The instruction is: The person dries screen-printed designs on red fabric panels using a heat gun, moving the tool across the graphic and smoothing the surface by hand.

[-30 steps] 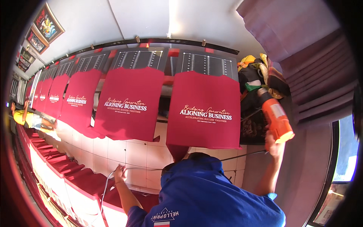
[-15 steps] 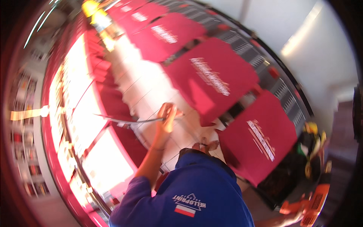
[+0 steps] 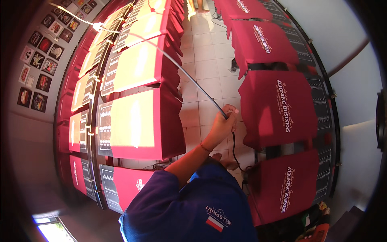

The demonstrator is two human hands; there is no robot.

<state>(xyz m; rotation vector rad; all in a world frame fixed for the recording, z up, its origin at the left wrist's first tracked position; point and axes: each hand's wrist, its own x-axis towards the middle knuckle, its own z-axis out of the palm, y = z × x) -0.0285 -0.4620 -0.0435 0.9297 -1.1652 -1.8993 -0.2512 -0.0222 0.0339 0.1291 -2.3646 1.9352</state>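
Left hand (image 3: 225, 119) just off centre toward three o'clock, fingers wrapped round the cord (image 3: 192, 79) slanting to ten, best kept clear of the shirts (image 3: 278, 109), with the gun (image 3: 321, 232) at four, right fingers too hidden to tell.

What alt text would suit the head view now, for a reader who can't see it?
A person's left hand holds a dark cable above a tiled aisle. Printed red cloths drape over boards in rows along both sides; an orange tool shows at the lower right.
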